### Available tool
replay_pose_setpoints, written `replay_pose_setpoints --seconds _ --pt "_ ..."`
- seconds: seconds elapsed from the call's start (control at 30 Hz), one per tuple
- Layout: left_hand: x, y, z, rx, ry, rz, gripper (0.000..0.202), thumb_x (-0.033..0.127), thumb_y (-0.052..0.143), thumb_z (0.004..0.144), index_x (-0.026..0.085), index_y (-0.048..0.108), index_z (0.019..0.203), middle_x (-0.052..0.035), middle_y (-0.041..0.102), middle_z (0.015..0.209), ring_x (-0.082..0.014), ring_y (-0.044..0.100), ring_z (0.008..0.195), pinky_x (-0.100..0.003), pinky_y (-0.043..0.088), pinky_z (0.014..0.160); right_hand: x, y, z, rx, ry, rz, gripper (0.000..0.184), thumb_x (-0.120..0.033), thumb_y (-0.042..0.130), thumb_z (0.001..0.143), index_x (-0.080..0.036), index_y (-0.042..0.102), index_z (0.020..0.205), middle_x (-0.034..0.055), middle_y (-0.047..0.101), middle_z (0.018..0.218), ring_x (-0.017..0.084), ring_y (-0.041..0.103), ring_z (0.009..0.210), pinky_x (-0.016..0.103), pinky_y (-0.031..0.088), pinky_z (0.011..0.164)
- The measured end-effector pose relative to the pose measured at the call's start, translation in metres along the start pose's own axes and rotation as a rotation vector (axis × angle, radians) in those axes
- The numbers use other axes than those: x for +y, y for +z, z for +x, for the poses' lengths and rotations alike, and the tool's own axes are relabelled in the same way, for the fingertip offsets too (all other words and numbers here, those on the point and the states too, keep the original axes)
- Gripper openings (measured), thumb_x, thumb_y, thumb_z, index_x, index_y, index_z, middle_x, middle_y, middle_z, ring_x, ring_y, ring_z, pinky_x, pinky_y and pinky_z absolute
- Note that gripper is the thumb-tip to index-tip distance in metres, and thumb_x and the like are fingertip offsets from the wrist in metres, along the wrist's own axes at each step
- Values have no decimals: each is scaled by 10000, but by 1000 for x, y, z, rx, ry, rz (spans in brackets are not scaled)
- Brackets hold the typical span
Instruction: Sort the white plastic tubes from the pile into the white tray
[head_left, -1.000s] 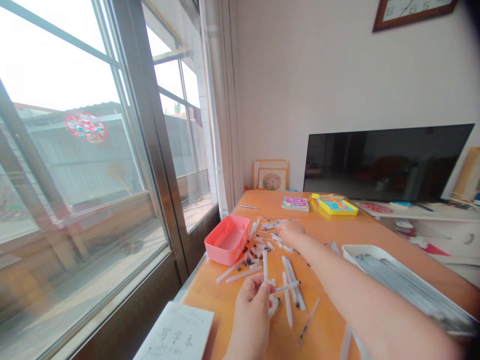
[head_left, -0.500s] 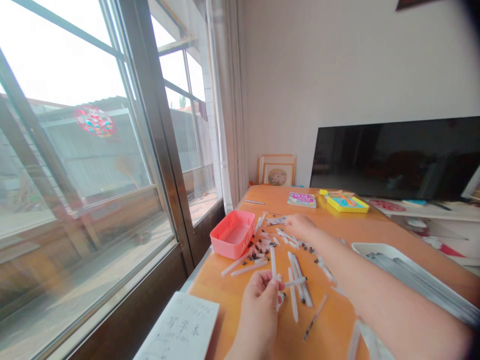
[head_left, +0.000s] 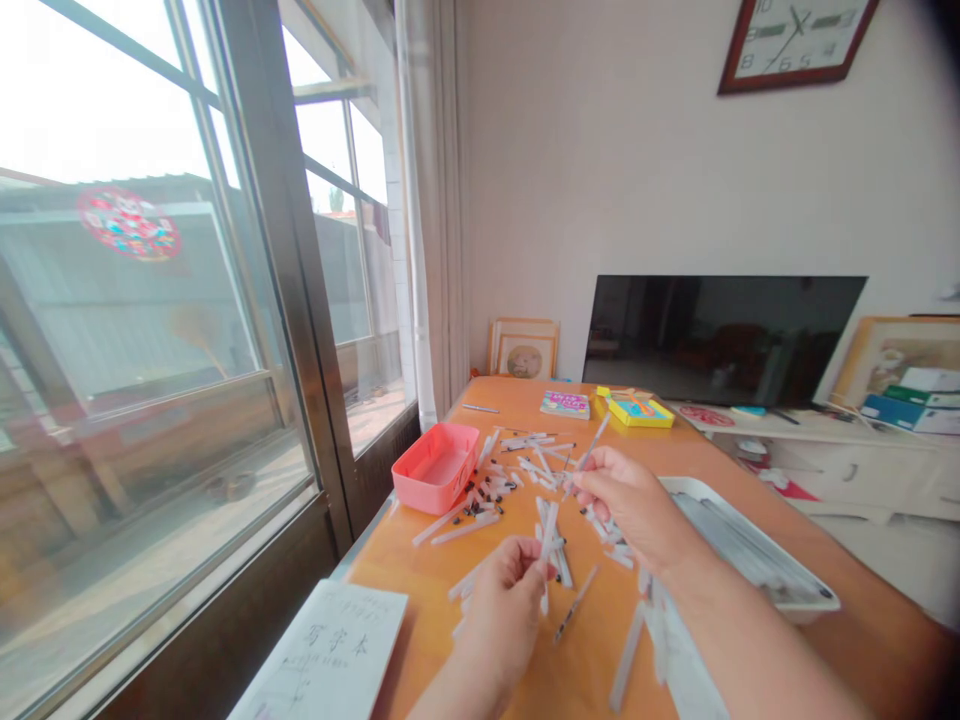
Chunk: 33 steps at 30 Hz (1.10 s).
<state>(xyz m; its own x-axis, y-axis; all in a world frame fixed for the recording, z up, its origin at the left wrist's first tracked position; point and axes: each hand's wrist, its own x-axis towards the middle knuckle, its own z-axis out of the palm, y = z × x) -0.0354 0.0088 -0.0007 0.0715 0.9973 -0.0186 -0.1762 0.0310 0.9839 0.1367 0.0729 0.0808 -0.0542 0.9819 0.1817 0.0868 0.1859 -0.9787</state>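
Held upright between the fingertips of my left hand [head_left: 504, 598] is a translucent white pen barrel [head_left: 550, 528]. My right hand [head_left: 628, 500] pinches a slim pen refill [head_left: 597, 440], tilted up and to the right. The two hands are apart, the right one farther forward. Around them on the orange-brown table lie several more pen barrels [head_left: 466, 529], small black-tipped pen parts [head_left: 491, 488] and thin refills. One dark-ended refill [head_left: 576, 604] rests by itself just right of my left hand.
A pink plastic box [head_left: 431, 493] stands at the table's left edge, and a notebook [head_left: 319, 645] lies nearer me. On the right a white tray [head_left: 814, 603] holds many grey-white rods. Farther back are a booklet [head_left: 565, 405] and a yellow box [head_left: 642, 417].
My right hand has drawn back toward me from the far pile, with a refill now raised in its fingers. My left hand still holds a barrel. The view has turned right.
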Motion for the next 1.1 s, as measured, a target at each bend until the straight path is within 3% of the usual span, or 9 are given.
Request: replay_pose_setpoints --seconds 0.23,0.53,0.73,0.87,0.93,1.0,1.1 --pt "1 0 1 -27 54 76 89 231 603 838 185 661 888 -45 684 875 -183 575 835 -279 392 777 -13 5 -13 25 -25 -78 183 -348 661 804 -209 555 855 -28 634 687 123 522 612 249 357 577" --pt "-1 -1 1 -21 70 83 101 247 614 839 185 652 909 -40 676 886 -188 575 844 -283 398 786 -7 9 -13 -64 20 -163 155 -346 647 805 -204 585 795 -42 617 668 117 510 609 248 355 596" --pt "-5 -3 5 -19 73 74 116 262 614 840 184 651 918 -52 686 899 -195 582 860 -294 407 798 -5 -2 -9 -11 40 -244 275 -444 576 875 -192 682 841 -16 633 696 120 498 590 247 334 563" --pt "-9 -5 8 13 58 80 166 334 646 837 183 654 906 -53 683 867 -182 552 785 -288 392 734 10 -21 8 81 32 -277 281 -445 564 873 -194 683 914 30 738 843 155 607 695 247 429 626" --pt "-10 -6 10 32 56 75 197 367 662 837 185 659 910 -53 684 862 -175 540 767 -284 385 720 22 -31 20 130 4 -400 291 -432 518 892 -192 677 937 48 760 891 166 643 721 251 462 656" --pt "-10 -7 11 41 54 53 209 381 677 837 190 659 918 -51 685 867 -171 542 770 -279 386 724 35 -39 34 139 -24 -711 321 -391 439 923 -197 691 965 51 770 917 171 671 763 243 458 652" --pt "-6 -7 10 54 42 10 221 395 686 835 194 654 922 -47 683 874 -168 556 784 -273 395 742 50 -44 50 95 5 -907 234 -289 518 862 -213 734 907 41 771 855 185 683 794 250 430 664"
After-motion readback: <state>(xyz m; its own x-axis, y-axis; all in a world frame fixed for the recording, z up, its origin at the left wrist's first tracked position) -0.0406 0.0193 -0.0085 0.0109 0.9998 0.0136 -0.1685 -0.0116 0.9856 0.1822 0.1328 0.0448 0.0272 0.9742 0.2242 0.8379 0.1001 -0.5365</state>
